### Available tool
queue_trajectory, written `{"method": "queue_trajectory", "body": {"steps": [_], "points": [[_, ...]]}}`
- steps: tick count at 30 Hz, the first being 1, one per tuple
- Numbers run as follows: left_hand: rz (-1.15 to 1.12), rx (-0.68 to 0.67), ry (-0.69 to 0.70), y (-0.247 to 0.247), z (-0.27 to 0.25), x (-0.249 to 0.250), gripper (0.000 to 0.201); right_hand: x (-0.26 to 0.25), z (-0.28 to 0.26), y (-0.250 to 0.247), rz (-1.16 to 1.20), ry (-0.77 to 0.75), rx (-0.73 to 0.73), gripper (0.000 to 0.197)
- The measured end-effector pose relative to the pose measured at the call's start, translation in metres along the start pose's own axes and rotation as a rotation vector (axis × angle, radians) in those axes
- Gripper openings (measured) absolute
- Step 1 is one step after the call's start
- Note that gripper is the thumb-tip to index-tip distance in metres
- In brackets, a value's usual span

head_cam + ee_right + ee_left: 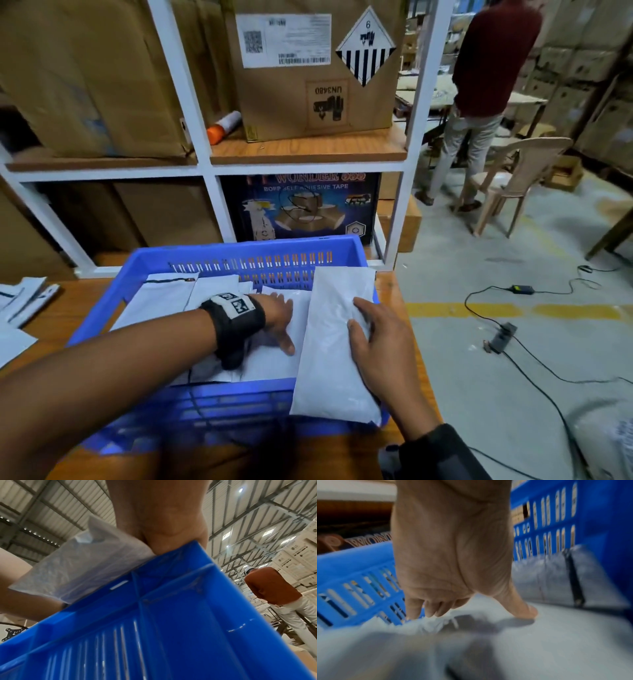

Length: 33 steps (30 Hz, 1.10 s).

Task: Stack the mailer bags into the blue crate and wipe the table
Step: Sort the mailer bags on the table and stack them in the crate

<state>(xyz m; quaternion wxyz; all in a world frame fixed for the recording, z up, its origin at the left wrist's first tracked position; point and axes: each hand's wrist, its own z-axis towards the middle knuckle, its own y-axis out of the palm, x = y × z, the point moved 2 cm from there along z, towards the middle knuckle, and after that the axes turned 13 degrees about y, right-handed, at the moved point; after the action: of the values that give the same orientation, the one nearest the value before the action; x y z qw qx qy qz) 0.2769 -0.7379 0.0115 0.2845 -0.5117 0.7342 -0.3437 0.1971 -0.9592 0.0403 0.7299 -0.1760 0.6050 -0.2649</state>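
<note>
The blue crate [239,251] sits on the wooden table [65,318] and holds several flat white mailer bags [161,301]. My left hand [277,318] reaches into it and presses on the bags with fingers and thumb spread; the crate's slotted wall [359,563] stands just past the left hand [450,561]. My right hand [383,349] grips a long white mailer bag [332,370], thumb on top, which lies slanted over the crate's right side. Seen from the right wrist, that bag [77,568] rests on the crate rim [171,628] under the right hand [163,520].
More mailer bags [24,301] lie on the table at the far left. A white shelf rack [202,164] with cardboard boxes stands right behind the crate. The table's right edge runs beside the crate. A person [486,85], a plastic chair [513,178] and floor cables are at right.
</note>
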Motion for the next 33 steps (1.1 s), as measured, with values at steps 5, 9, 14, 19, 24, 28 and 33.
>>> {"method": "queue_trajectory", "body": {"steps": [5,9,14,19,24,28,33], "points": [[-0.030,0.172,0.173,-0.034,-0.093,-0.011,0.087,-0.006,0.000,-0.002,-0.021,0.019,0.036,0.035],[-0.196,0.303,0.196,0.009,-0.176,-0.019,0.125,-0.017,0.005,-0.008,-0.046,0.168,-0.078,0.035],[-0.250,0.556,0.048,0.079,-0.185,-0.056,0.125,-0.068,0.039,-0.014,-0.308,0.089,-0.120,0.032],[-0.358,0.600,-0.026,0.109,-0.172,-0.075,0.104,-0.115,0.103,0.023,-0.700,0.050,-0.353,0.025],[-0.462,0.498,-0.066,0.110,-0.164,-0.076,0.085,-0.094,0.127,0.083,-0.844,0.176,-0.578,0.012],[-0.503,0.453,-0.082,0.110,-0.162,-0.077,0.082,-0.055,0.119,0.105,-0.938,0.281,-0.646,0.014],[-0.502,0.435,-0.085,0.109,-0.162,-0.076,0.081,-0.054,0.115,0.122,-1.070,0.411,-0.708,0.028]]}}
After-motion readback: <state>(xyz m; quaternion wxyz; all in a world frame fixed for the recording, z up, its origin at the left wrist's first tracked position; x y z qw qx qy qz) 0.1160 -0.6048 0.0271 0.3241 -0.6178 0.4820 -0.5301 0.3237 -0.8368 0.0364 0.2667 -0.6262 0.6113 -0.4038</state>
